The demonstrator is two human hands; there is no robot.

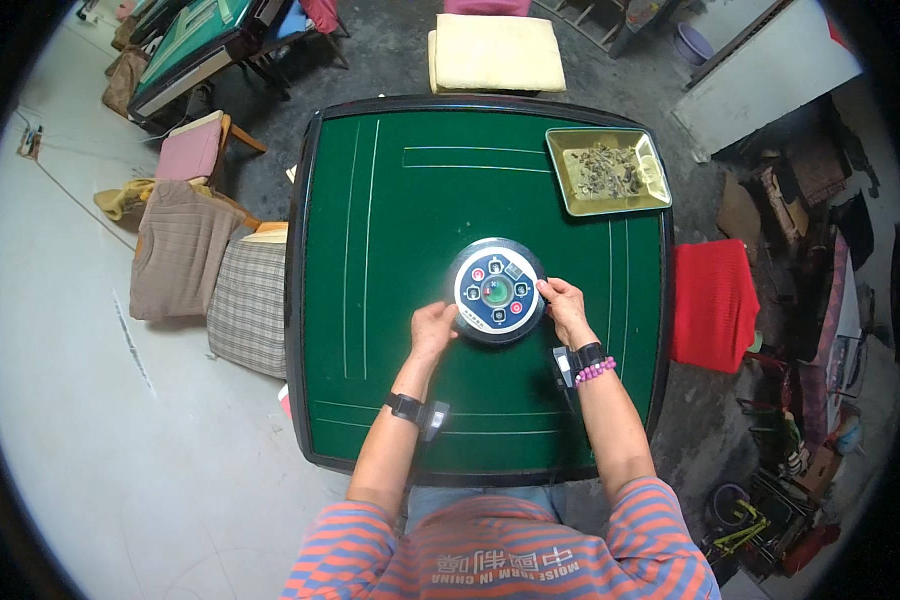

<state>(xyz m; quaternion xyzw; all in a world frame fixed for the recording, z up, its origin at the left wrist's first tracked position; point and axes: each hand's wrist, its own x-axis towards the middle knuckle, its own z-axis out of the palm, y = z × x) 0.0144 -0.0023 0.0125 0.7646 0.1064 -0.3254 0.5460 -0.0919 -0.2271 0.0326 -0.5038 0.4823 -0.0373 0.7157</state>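
Note:
A round control panel [497, 291] sits in the middle of a green-topped mahjong table [450, 190]. It has a dark rim, a white ring, a blue face with several buttons and a clear dome at its centre. My left hand [433, 327] has its fingers curled against the panel's left edge. On the opposite edge, my right hand [568, 308] grips the rim between thumb and fingers. The fingertips are partly hidden at the rim, and whether the panel is lifted off the cloth I cannot tell. Dark bands with small devices circle both wrists.
A yellow tray [618, 209] of small, dry greyish bits stands at the table's far right corner. Around the table are a cream-covered seat [498, 55], a red-covered seat [711, 305] and a chair with a plaid cloth [248, 305]. Another green table [202, 45] stands far left.

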